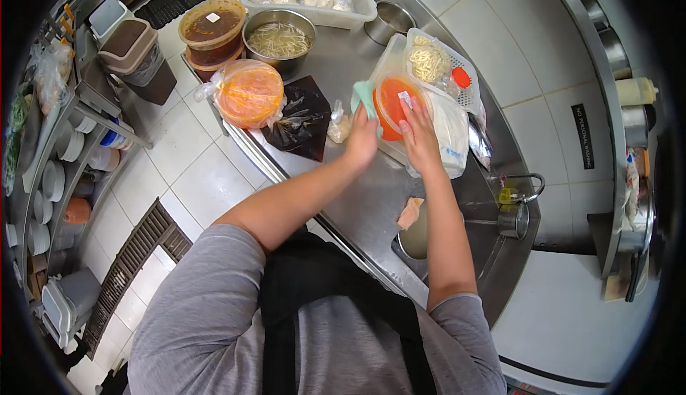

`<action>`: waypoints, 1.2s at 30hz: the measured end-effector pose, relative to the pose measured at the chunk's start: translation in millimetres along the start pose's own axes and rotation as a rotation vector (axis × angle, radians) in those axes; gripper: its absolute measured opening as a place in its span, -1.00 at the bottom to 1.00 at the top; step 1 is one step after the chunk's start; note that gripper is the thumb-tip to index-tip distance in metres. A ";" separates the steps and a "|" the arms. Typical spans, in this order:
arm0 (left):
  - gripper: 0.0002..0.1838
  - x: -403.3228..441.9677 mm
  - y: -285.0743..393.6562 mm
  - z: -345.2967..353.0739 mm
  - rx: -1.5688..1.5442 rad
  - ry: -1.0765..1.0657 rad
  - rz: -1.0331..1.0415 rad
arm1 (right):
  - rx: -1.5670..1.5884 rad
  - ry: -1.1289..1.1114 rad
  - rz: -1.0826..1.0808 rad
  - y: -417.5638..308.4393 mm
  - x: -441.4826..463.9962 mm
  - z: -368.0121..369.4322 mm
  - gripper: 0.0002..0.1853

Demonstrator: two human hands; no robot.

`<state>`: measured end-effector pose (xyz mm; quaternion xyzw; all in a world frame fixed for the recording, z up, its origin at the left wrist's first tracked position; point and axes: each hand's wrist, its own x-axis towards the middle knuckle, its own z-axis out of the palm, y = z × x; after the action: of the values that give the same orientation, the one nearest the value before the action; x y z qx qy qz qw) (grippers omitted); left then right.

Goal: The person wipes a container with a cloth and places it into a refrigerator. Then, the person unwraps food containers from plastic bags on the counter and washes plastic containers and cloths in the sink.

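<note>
My left hand (pixel 362 137) is closed around a pale green cloth (pixel 363 95), which lies against the left side of a round tub (pixel 388 98) with orange contents and a small white label. Against the tub's right part rests my right hand (pixel 420 134), its fingers stretched out near the label. Right of the tub is a bulky white plastic bag (pixel 449 134). A small knotted clear bag (pixel 339 125) with pale contents sits just left of my left hand. Closer to me, a piece of pinkish cloth or paper (pixel 410 213) lies by the sink opening.
To the left are an orange-filled wrapped bundle (pixel 249 93), a black plastic bag (pixel 300 117), stacked brown tubs (pixel 211 29) and a metal pot of strands in liquid (pixel 280 41). A white bin of bagged portions (pixel 307 12) stands behind. A faucet (pixel 529 188) juts out on the right.
</note>
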<state>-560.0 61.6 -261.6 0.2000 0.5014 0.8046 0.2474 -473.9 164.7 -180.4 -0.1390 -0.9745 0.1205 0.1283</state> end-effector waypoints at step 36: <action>-0.65 51.2 172.7 -275.3 1.547 -0.212 0.149 | 0.030 0.330 0.149 -80.1 -2.1 -75.0 -0.56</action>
<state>-791.9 -167.3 -216.2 0.4246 0.8783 0.2177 0.0297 -469.9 104.3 -88.9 -0.2270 -0.9253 0.1199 0.2791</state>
